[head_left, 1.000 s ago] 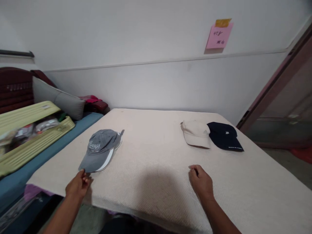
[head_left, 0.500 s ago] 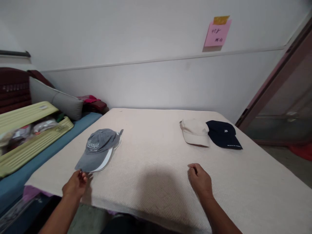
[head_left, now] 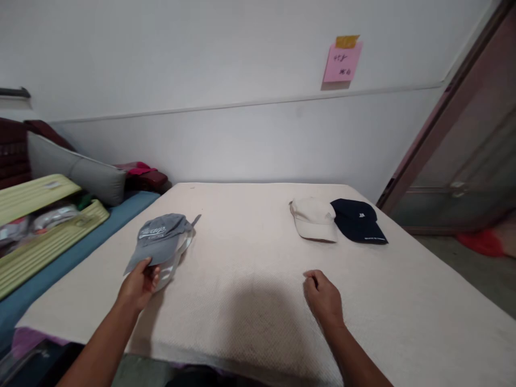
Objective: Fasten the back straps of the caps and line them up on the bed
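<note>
My left hand (head_left: pixel 139 284) pinches the brim of a grey baseball cap (head_left: pixel 161 230) with white lettering on its front, thumb on top. The brim is tilted up off a pale, whitish curved piece (head_left: pixel 171 269) that shows under the cap; its kind is hard to make out. My right hand (head_left: pixel 323 298) rests on the cream-covered table, fingers curled closed with nothing visible in them. Beyond that hand lie a cream cap (head_left: pixel 313 217) and a navy cap (head_left: pixel 358 219) with small white marks, side by side, the cream one overlapping the navy one's edge.
A blue-covered surface (head_left: pixel 131 207) on the left carries a grey cushion (head_left: pixel 78 164) and an open yellow-green case (head_left: pixel 86 220) with packets inside. The white wall (head_left: pixel 226 140) behind the table (head_left: pixel 237 220) bears a pink note (head_left: pixel 342 62). A dark door frame stands at right.
My left hand has closed on the grey cap's brim and lifted it, uncovering more of the pale piece beneath. The view has shifted slightly; my right hand stays closed on the table.
</note>
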A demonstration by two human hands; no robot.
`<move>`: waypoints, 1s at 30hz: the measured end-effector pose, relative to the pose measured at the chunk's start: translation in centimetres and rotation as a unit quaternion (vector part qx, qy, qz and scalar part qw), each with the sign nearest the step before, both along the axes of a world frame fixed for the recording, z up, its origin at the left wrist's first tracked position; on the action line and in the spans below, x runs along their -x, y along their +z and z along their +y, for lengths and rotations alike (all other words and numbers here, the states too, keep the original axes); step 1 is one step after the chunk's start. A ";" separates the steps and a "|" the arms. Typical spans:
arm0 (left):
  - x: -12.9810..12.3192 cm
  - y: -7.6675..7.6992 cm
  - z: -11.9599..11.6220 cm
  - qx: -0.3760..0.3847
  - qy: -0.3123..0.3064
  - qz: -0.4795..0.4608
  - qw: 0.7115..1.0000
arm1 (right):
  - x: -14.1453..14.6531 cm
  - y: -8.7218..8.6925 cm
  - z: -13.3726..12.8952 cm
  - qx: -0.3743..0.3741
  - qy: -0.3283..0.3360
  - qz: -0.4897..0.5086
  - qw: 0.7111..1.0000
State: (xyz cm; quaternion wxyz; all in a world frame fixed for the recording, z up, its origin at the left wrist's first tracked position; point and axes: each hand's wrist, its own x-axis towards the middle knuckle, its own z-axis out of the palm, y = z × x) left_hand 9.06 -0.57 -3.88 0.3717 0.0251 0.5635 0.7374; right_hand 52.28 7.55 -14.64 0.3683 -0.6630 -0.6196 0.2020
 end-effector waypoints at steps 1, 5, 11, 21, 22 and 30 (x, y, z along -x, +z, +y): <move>-0.9 0.0 0.5 -0.015 0.009 0.011 1.000 | 0.0 0.0 0.0 -0.001 0.000 0.002 1.000; -5.8 0.0 2.4 -0.088 0.042 0.056 0.994 | 0.1 0.3 0.0 0.006 -0.005 0.012 1.000; -15.3 -0.5 4.3 -0.166 0.018 0.122 0.978 | 0.2 0.9 0.0 0.005 -0.002 0.015 1.000; -23.8 -4.4 4.1 -0.087 -0.152 0.252 0.952 | 1.0 1.4 0.5 0.042 -0.011 0.224 0.974; -24.3 -4.4 3.9 -0.081 -0.168 0.258 0.948 | 1.4 1.6 0.5 0.062 -0.003 0.279 0.958; -27.6 -5.9 0.4 -0.011 -0.332 0.331 0.883 | 1.9 6.4 -0.8 0.222 0.217 0.651 0.693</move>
